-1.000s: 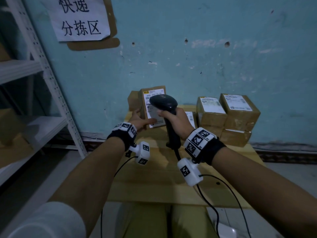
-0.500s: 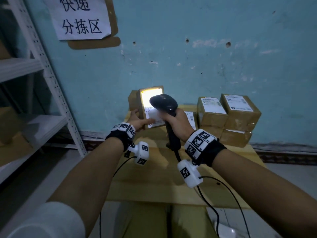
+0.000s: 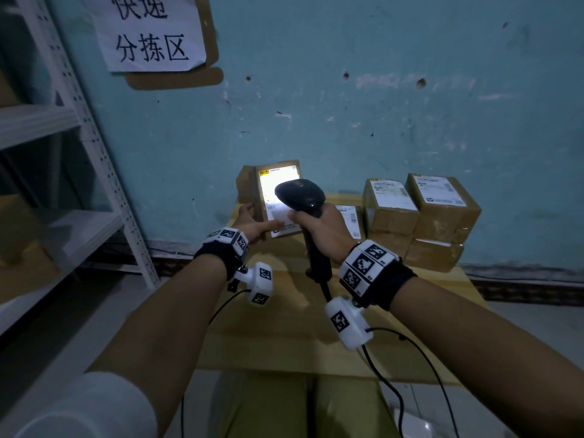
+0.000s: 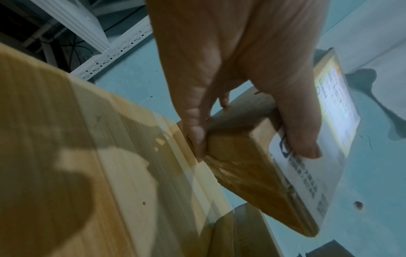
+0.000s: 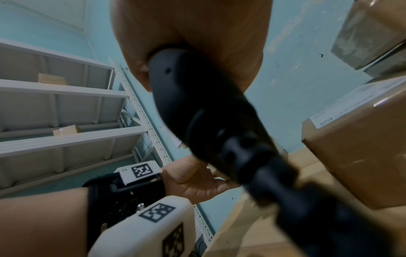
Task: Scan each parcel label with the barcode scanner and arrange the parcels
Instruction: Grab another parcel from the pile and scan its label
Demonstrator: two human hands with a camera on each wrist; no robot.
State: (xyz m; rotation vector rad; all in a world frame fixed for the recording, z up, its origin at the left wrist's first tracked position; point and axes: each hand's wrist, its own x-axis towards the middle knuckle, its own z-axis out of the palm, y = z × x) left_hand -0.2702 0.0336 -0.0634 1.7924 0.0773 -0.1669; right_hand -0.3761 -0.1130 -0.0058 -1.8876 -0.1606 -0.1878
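My left hand [image 3: 252,224] grips a small brown parcel [image 3: 257,197], tilted up above the far left of the wooden table [image 3: 284,327], its white label [image 3: 278,188] facing me. In the left wrist view the thumb [image 4: 301,139] presses on the label [image 4: 325,156] and the fingers [image 4: 195,132] wrap behind the parcel [image 4: 241,165]. My right hand [image 3: 322,229] grips the black barcode scanner [image 3: 300,194] by its handle, head pointed at the label, which is lit bright white. The handle [image 5: 197,104] fills the right wrist view.
Several labelled brown parcels [image 3: 420,216] are stacked at the table's far right against the blue wall; another lies flat [image 3: 350,219] behind my right hand. A white metal shelf rack [image 3: 94,147] stands at the left. The scanner cable [image 3: 379,374] trails over the near edge.
One second ago the label was unlit; the scanner light came on and now glares white across the label. Both hands have stayed about where they were.
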